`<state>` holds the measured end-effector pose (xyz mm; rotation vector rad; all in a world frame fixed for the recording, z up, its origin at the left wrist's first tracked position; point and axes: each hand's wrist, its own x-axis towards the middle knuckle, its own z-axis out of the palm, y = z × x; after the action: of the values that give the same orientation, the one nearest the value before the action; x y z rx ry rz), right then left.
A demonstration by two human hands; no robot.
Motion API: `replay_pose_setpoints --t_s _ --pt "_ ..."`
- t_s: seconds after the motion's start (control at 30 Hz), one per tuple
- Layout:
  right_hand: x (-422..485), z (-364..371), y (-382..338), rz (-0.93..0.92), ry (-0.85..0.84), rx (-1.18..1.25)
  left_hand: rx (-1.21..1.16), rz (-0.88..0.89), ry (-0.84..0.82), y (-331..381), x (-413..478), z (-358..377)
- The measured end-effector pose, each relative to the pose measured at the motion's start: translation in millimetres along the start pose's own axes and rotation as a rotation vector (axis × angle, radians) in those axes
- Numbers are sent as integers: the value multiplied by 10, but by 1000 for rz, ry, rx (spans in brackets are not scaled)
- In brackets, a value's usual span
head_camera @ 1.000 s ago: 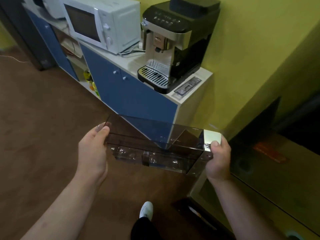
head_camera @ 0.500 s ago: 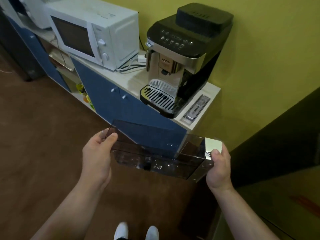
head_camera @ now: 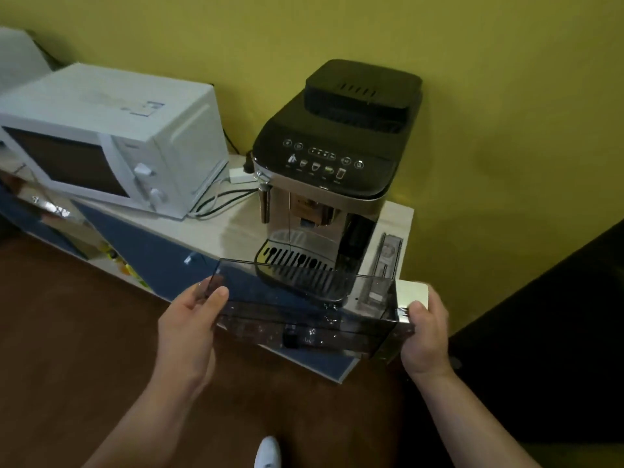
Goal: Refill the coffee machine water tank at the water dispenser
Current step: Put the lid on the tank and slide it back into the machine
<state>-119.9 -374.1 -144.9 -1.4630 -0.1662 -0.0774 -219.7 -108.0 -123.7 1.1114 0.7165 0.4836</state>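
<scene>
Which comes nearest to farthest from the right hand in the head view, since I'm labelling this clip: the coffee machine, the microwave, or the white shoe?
1. Coffee machine: up and left of the right hand, on the counter behind the water tank it holds.
2. White shoe: below and left, on the floor.
3. Microwave: far left on the counter.

Both hands level at chest front, left hand (head_camera: 189, 327) and right hand (head_camera: 426, 336) clamped, forearms outstretched.
</scene>
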Motion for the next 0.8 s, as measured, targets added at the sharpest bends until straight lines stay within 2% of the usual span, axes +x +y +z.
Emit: replay_pose_setpoints --t_s 0.13,0.37,0.8 --pt "282 297 73 4 60 -30 36 13 -88 170 481 41" --pt "502 649 174 25 118 -31 61 -22 -144 304 1011 92" --pt "780 727 312 30 156 -38 121 -49 -193 254 1316 207"
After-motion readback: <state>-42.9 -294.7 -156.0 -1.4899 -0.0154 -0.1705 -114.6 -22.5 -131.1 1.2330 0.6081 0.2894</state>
